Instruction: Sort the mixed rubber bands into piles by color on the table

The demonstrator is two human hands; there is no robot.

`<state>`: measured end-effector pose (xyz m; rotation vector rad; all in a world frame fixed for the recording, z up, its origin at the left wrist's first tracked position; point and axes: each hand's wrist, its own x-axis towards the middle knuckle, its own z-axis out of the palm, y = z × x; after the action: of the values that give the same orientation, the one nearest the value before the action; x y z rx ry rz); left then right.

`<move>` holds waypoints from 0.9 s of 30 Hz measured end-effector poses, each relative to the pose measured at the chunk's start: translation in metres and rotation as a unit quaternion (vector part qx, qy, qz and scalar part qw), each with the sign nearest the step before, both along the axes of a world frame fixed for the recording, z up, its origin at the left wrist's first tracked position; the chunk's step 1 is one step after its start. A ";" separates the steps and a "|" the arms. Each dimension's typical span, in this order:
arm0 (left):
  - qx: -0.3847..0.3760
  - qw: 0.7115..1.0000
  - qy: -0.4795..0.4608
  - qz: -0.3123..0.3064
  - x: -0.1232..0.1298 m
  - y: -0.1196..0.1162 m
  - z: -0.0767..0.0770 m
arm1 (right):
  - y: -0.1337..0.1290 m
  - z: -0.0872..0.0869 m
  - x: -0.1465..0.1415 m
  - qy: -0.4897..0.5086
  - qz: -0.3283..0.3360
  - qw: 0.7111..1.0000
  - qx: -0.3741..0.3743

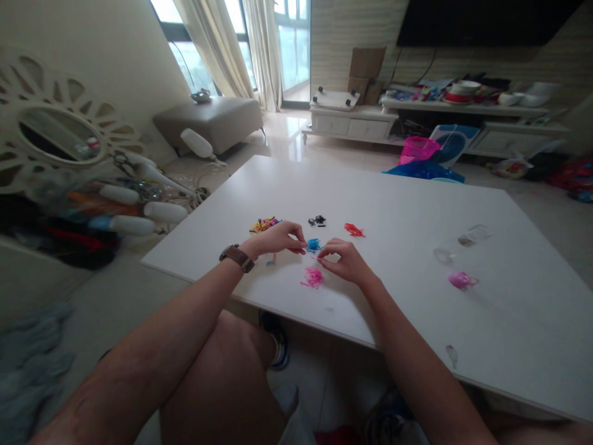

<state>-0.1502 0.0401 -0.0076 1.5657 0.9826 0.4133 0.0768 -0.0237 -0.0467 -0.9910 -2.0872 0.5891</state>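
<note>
While the right grip pinches a pink strip, blue strips lie beyond.

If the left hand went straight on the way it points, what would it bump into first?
Probably the little blue pile, just ahead of the left hand. I can't tell whether they already touch.

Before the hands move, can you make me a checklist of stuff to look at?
1. Right hand has a pink bit at its fingertips: ok.
2. Left hand holds something: cannot tell, too small.
3. Blue pile apart from pink pile: ok.
4. Red pile apart from black pile: ok.
5. No loose bits near the left wrist: not ok, some lie there.
</note>
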 end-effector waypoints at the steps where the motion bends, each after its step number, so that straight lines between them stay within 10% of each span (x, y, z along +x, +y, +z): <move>1: 0.012 1.000 0.009 0.006 -0.001 0.001 0.000 | 0.000 0.000 0.001 -0.014 0.013 1.000 -0.003; 27: 0.026 0.997 -0.014 -0.068 0.020 0.002 0.000 | 0.000 -0.006 -0.012 0.094 -0.061 0.994 0.003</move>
<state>-0.1302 0.0419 -0.0080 1.6581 0.8445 0.3677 0.0647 -0.0239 -0.0525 -1.0108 -1.8488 0.5887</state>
